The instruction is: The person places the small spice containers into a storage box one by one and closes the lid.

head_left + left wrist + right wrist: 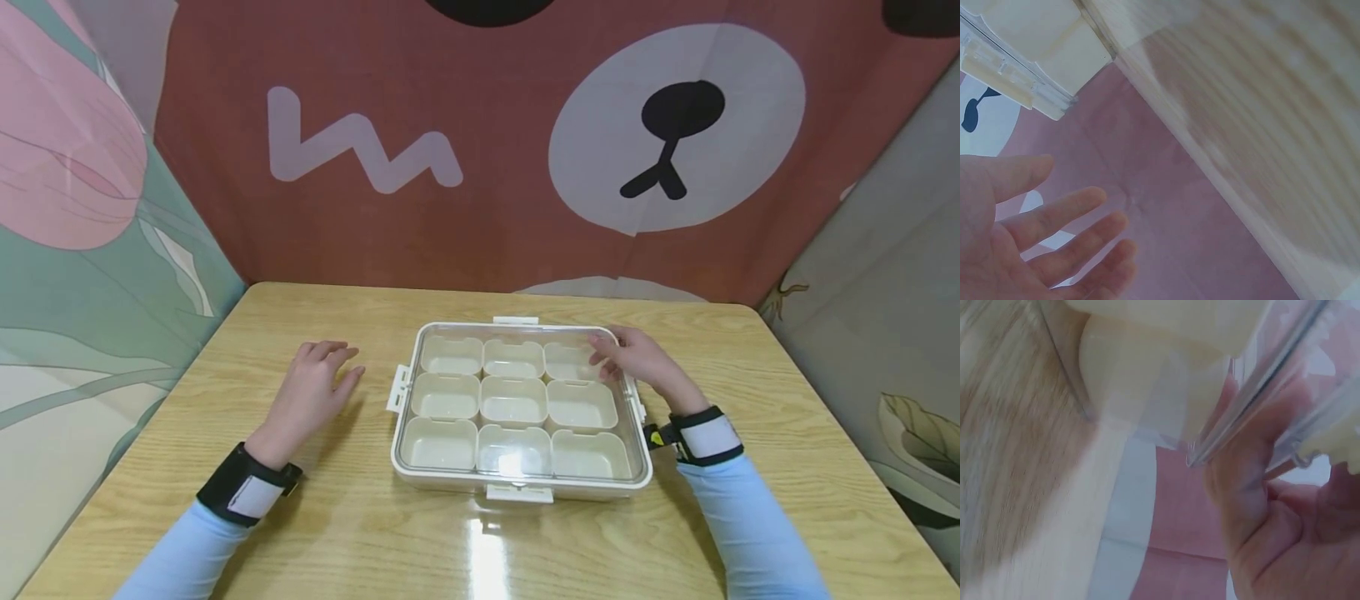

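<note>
A clear-lidded storage box [521, 493] with a white rim stands on the table, holding several cream compartment cups [513, 402] in rows. Its transparent lid [517, 332] is on, and white latches [519, 493] stick outward at the front, back and left. My right hand [645, 358] is at the lid's back right corner, fingers bent over the rim; the right wrist view shows a bent finger [1241, 494] against the edge. Off to the box's left, my left hand [307, 400] hovers over the table with loosely spread fingers [1072, 250], holding nothing.
The wooden table [360, 533] ends at a back edge against a brown bear-print curtain [495, 225]. Patterned cloth hangs at both sides. Black wrist straps [243, 487] with cameras sit on both wrists, the right one close beside the box.
</note>
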`<act>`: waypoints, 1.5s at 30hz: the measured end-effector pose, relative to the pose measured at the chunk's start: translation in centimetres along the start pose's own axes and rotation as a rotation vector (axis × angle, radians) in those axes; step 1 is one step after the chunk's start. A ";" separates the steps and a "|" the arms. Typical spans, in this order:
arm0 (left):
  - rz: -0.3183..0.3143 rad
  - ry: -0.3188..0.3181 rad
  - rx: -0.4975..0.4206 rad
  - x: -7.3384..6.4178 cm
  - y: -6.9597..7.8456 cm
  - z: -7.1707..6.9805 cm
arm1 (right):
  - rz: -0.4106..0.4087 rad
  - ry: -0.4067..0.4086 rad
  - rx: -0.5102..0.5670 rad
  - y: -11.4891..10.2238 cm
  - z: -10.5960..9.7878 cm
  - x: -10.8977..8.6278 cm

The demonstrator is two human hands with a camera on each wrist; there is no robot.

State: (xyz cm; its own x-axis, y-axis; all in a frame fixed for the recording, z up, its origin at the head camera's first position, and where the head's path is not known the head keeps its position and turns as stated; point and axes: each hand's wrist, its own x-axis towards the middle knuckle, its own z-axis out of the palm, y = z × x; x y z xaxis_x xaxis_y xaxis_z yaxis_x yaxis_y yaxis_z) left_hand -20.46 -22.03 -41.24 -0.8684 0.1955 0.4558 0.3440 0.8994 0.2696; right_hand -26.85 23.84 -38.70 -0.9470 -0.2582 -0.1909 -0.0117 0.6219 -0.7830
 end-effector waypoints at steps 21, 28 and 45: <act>-0.014 -0.019 -0.026 -0.1 0.4 -0.2 | 0.043 0.302 -0.254 -1.4 0.4 -1.4; -0.005 -0.025 -0.045 -0.2 0.5 -0.1 | 0.015 0.384 -0.329 -1.0 0.4 -1.4; 0.026 0.003 -0.050 -0.1 0.2 0.1 | -0.034 0.362 -0.294 0.1 -0.2 -1.0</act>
State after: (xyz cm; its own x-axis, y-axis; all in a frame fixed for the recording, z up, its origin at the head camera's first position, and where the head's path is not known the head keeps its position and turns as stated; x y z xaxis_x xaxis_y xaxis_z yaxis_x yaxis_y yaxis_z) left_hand -20.35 -21.83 -41.35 -0.8578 0.2171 0.4658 0.3838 0.8734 0.2997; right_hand -25.95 24.32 -38.43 -0.9950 -0.0402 0.0920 -0.0860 0.8140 -0.5745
